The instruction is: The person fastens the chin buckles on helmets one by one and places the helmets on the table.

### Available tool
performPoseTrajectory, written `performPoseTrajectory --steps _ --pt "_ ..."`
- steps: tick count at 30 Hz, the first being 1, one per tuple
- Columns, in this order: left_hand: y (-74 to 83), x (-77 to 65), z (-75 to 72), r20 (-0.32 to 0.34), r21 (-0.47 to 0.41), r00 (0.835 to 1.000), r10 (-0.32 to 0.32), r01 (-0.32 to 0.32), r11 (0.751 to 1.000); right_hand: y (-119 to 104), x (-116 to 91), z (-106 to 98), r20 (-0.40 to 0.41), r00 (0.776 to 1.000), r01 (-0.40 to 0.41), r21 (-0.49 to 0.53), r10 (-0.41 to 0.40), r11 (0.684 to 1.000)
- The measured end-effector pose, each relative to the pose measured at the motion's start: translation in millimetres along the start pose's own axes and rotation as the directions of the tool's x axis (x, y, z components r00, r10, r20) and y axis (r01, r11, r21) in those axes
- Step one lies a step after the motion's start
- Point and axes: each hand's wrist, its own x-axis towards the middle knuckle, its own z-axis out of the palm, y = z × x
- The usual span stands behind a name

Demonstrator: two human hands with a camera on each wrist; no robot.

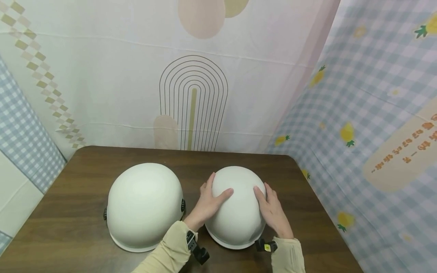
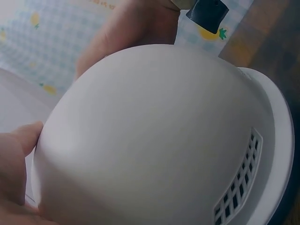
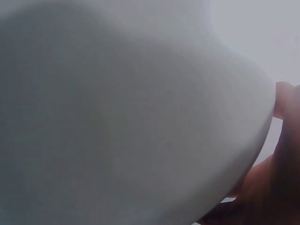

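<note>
A white hard-hat-style helmet [image 1: 236, 216] sits dome up on the right half of the table, between both hands. My left hand [image 1: 209, 201] grips its left side, thumb on the dome and fingers round the far side. On the opposite side my right hand [image 1: 273, 212] holds it the same way, with the thumb near the top. In the left wrist view a slotted vent [image 2: 239, 180] shows above the helmet's brim [image 2: 283, 136]. The right wrist view is filled by the smooth shell [image 3: 140, 122], with fingers at its right edge.
Left of the hands stands a larger white helmet [image 1: 145, 204], dome up, with black knobs on its sides; the left forearm passes close by it. Both rest on a dark brown wooden table [image 1: 68, 227]. Patterned curtains [image 1: 112, 87] hang behind and to the right.
</note>
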Motion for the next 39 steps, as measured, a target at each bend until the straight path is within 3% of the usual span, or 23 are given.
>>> performPoseTrajectory --steps 6,10,30,39 --pt "-0.9 -2.6 2.1 -0.018 0.065 1.000 0.002 -0.001 0.998 6.6 -0.8 7.4 0.039 0.998 -0.049 0.017 0.049 0.999" --pt "-0.8 -3.1 3.0 -0.038 0.112 0.999 0.022 -0.017 0.994 9.2 -0.6 10.4 0.040 0.998 -0.040 0.009 0.040 0.999" --pt "-3.6 -8.3 13.4 -0.100 0.158 0.994 0.042 -0.026 0.987 17.0 1.3 16.7 0.059 0.997 -0.065 0.115 0.059 0.991" --pt "-1.8 -7.6 13.8 -0.063 0.237 0.996 0.061 -0.045 0.971 19.6 0.3 17.0 0.039 0.998 -0.063 0.134 0.058 0.989"
